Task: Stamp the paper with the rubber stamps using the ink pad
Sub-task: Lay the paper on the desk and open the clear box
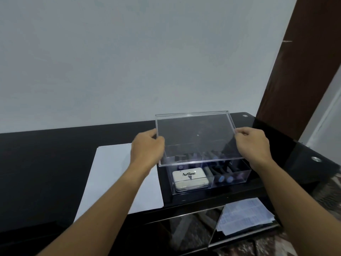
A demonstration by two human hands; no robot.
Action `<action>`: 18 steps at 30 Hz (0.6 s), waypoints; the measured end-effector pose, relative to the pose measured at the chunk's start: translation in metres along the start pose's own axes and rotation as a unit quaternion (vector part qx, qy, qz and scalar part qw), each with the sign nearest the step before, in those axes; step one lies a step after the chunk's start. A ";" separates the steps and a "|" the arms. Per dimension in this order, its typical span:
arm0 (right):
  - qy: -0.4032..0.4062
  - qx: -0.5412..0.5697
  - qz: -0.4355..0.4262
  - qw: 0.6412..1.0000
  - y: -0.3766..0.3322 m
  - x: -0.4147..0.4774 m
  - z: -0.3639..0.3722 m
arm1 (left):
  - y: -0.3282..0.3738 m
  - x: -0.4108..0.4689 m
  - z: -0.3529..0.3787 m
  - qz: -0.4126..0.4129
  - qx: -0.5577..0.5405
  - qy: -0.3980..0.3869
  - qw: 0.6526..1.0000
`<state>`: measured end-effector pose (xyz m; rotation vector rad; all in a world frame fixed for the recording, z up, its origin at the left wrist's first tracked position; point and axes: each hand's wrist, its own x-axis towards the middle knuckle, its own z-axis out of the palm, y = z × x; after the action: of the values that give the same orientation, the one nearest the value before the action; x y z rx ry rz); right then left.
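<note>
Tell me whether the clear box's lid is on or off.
Off: the left hand and right hand hold the lid raised above the box, whose ink pad shows beneath its near edge.

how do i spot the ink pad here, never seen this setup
On the black table, right of the white paper, stands a clear plastic box. The ink pad lies in its front left compartment. It is the only white, flat case there, printed Artline, while the rubber stamps beside it are dark-handled.
</note>
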<state>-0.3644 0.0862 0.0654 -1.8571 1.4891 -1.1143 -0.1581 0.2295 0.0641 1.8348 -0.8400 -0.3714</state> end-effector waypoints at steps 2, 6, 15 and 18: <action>0.002 0.026 -0.012 1.000 -0.011 -0.003 0.002 | 0.003 0.001 -0.021 0.008 -0.006 0.002 1.000; -0.035 0.096 -0.021 0.995 -0.038 -0.019 0.017 | -0.009 -0.002 -0.066 -0.017 -0.031 -0.005 0.999; -0.161 0.256 0.064 0.951 -0.093 -0.066 0.097 | -0.069 -0.011 -0.171 -0.160 -0.341 0.038 0.926; -0.195 0.316 0.108 0.922 -0.111 -0.082 0.125 | -0.089 -0.012 -0.197 -0.164 -0.388 0.072 0.904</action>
<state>-0.2046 0.1823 0.0635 -1.3232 0.9276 -0.9063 -0.0154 0.3918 0.0640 1.2146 -0.2035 -0.6650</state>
